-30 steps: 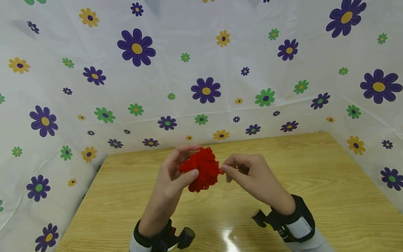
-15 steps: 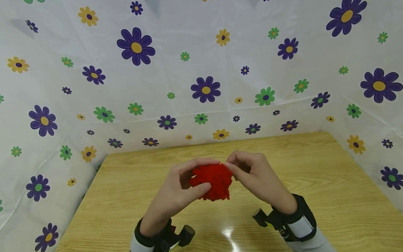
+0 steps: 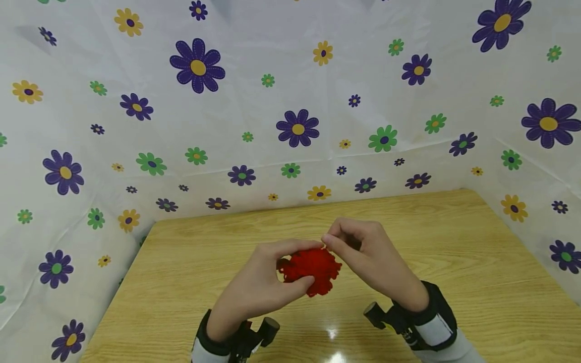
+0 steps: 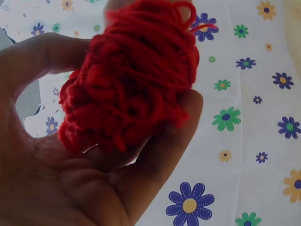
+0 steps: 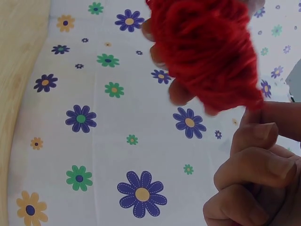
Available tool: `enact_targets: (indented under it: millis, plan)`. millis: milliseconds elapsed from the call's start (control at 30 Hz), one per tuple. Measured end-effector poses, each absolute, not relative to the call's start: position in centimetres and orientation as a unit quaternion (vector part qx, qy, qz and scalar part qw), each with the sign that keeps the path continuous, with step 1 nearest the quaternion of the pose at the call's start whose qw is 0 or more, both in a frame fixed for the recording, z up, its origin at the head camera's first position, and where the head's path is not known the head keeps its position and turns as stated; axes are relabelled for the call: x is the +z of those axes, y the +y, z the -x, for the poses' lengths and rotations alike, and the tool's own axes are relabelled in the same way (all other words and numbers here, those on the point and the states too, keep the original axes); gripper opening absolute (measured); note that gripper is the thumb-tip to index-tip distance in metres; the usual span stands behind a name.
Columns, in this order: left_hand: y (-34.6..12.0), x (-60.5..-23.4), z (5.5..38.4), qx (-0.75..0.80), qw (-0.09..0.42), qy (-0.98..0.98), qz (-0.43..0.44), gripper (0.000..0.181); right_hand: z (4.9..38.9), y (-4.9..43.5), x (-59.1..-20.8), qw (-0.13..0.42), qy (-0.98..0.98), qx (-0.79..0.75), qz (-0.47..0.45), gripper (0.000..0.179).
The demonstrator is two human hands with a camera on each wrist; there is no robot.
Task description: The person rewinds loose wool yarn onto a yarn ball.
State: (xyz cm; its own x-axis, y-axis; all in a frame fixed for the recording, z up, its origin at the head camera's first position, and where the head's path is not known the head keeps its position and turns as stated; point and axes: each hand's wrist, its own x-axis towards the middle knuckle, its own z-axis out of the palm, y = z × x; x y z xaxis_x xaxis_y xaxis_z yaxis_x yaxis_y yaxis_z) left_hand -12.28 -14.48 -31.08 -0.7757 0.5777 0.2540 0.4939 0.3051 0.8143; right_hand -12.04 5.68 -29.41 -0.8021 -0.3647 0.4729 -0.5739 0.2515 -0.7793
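My left hand point(image 3: 258, 282) holds a ball of red yarn point(image 3: 320, 269) above the table, thumb on the near side and fingers over its far side. Looped strands wrap the ball point(image 4: 136, 70) in the left wrist view, where a loose loop sticks out at its upper right. At the ball's upper right edge, my right hand point(image 3: 367, 257) pinches a bit of yarn between thumb and forefinger. In the right wrist view that pinch sits right against a corner of the yarn ball point(image 5: 207, 52), and the other fingers of the right hand point(image 5: 254, 174) are curled.
Beneath both hands lies a light wood table point(image 3: 199, 262). A white sheet point(image 3: 254, 111) printed with flowers hangs behind it and along both sides. Each wrist wears a black strap point(image 3: 426, 320) with a small camera mount.
My left hand has moved right and down with the yarn ball, turning it. The right hand, earlier a little apart from the ball, now pinches close at its upper edge.
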Motion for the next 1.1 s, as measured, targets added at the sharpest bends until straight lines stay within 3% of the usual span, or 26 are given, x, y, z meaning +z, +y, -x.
enact_targets:
  millis: [200,400,633,733,933,1100]
  plan:
    - [-14.2,-31.4,12.7,0.480,-0.028,0.825,-0.296,0.043,11.6,5.3,-29.4,0.077,-0.779,0.547,-0.298,0.008]
    - [-13.5,-29.6,11.5,0.512,-0.108,0.812,-0.259,0.041,11.0,4.9,-29.2,0.080,-0.779,0.542,-0.305,0.008]
    - [-13.4,-29.0,11.3,0.533,-0.166,0.798,-0.229,0.041,11.3,4.9,-30.1,0.072,-0.778,0.535,-0.322,0.010]
    - [-13.4,-29.1,11.4,0.542,-0.180,0.789,-0.227,0.040,12.1,5.3,-31.2,0.031,-0.758,0.555,-0.342,0.011]
    - [-13.4,-28.9,11.4,0.554,-0.197,0.770,-0.247,0.041,13.7,6.8,-32.0,-0.134,-0.636,0.660,-0.377,0.015]
    - [-13.3,-28.6,11.3,0.555,-0.203,0.765,-0.256,0.042,14.0,7.7,-31.5,-0.182,-0.578,0.689,-0.396,0.017]
